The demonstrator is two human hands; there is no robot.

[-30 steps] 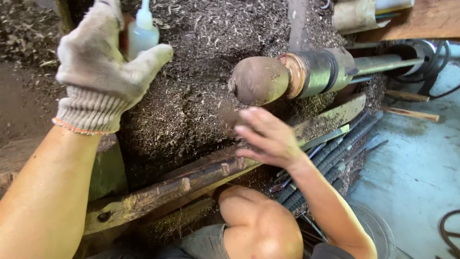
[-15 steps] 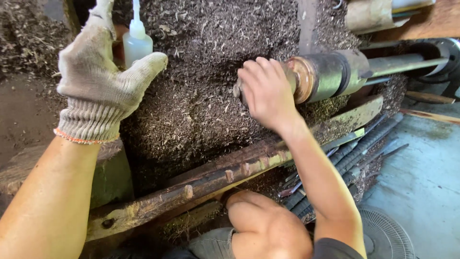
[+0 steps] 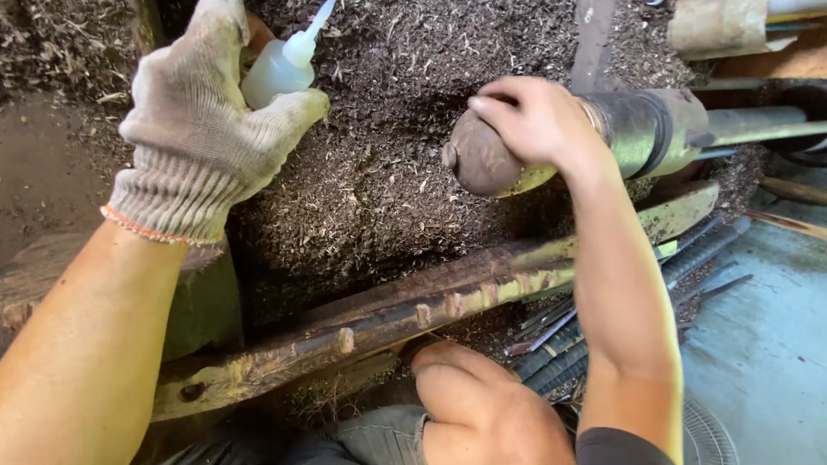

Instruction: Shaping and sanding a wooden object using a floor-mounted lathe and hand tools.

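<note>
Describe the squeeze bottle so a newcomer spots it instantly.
Start at the bed of dark wood shavings filling the upper middle. At its top left edge, the gloved left hand grips a small squeeze bottle. It is the only pale translucent plastic thing there, with a tapered white nozzle.

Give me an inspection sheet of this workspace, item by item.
Surface: lathe bed, worn and rusty, buried in wood shavings.
Job's things: small white squeeze bottle; rounded brown wooden piece on a metal spindle.
Clutter: dark metal rods piled under the bed.
Grippers: left hand, in a knit glove, holds the bottle; right hand, bare, grips the wooden piece.
Cables: dark loop at right edge, unclear.
Surroundings: grey floor; person's knee below.
</note>
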